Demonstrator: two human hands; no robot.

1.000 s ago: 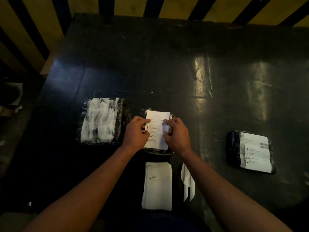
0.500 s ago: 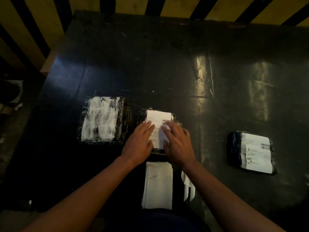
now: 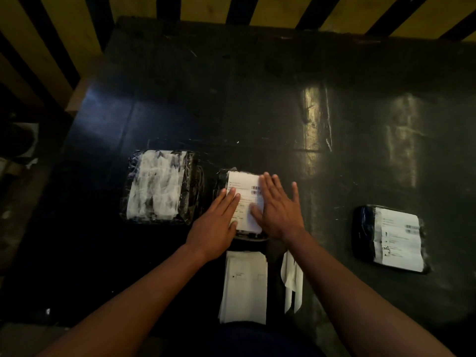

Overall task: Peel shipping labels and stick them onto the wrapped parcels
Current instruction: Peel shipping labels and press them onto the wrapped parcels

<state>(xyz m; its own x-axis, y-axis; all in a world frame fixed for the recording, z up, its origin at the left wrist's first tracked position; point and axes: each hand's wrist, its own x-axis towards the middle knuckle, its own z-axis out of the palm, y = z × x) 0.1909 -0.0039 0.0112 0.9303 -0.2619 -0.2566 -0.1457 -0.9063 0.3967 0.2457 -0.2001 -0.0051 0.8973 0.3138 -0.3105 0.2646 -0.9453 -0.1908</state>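
Note:
A small dark wrapped parcel (image 3: 222, 179) lies in the middle of the black table, with a white shipping label (image 3: 243, 185) flat on top. My left hand (image 3: 215, 224) lies flat with straight fingers on the label's left side. My right hand (image 3: 279, 208) presses flat on its right side, fingers spread. A stack of white label sheets (image 3: 244, 287) lies near the table's front edge, just below the parcel. To the left sits a larger wrapped parcel (image 3: 159, 185) with a white inside and no label. At the right lies a dark parcel (image 3: 390, 238) bearing a label.
White peeled backing strips (image 3: 292, 282) lie right of the label stack, partly under my right forearm. The black table (image 3: 257, 99) stretches far back to a yellow and black striped wall (image 3: 180, 9). The table's left edge drops to a dim floor.
Both hands went from pinching the label's edges to lying flat on it with fingers straight. My right hand slid up and to the right across the label.

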